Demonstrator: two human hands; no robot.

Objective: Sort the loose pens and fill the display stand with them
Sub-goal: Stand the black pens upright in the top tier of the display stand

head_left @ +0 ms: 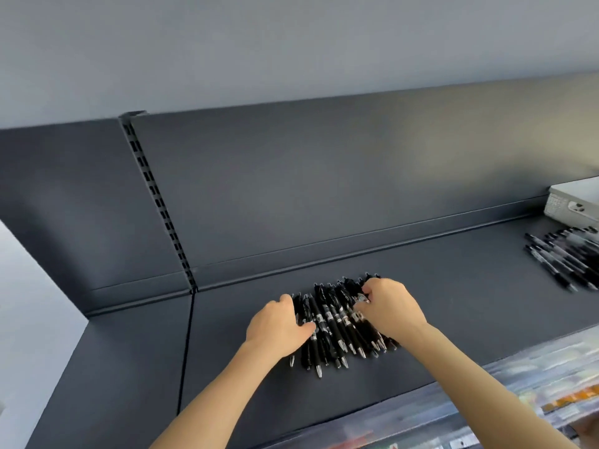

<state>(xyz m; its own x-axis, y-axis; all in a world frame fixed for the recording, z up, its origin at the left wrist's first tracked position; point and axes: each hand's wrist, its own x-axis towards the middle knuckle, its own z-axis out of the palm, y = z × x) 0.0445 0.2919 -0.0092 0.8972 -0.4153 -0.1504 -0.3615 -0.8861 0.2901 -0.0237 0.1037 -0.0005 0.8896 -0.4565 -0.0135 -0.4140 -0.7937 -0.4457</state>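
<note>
A pile of several black click pens (pixel 337 322) lies side by side on the dark top shelf (pixel 453 306), tips pointing toward me. My left hand (pixel 278 325) rests on the pile's left edge, thumb lying across the outer pens. My right hand (pixel 390 309) sits over the right side of the pile, its fingers curled and pinching pens there. A second loose heap of black pens (pixel 567 257) lies far right on the same shelf, blurred.
A white box (pixel 573 202) stands at the shelf's back right corner. The dark back panel (pixel 324 196) with a slotted upright (pixel 158 202) rises behind the shelf. Below the front edge, clear display trays (pixel 518 393) hold coloured stock.
</note>
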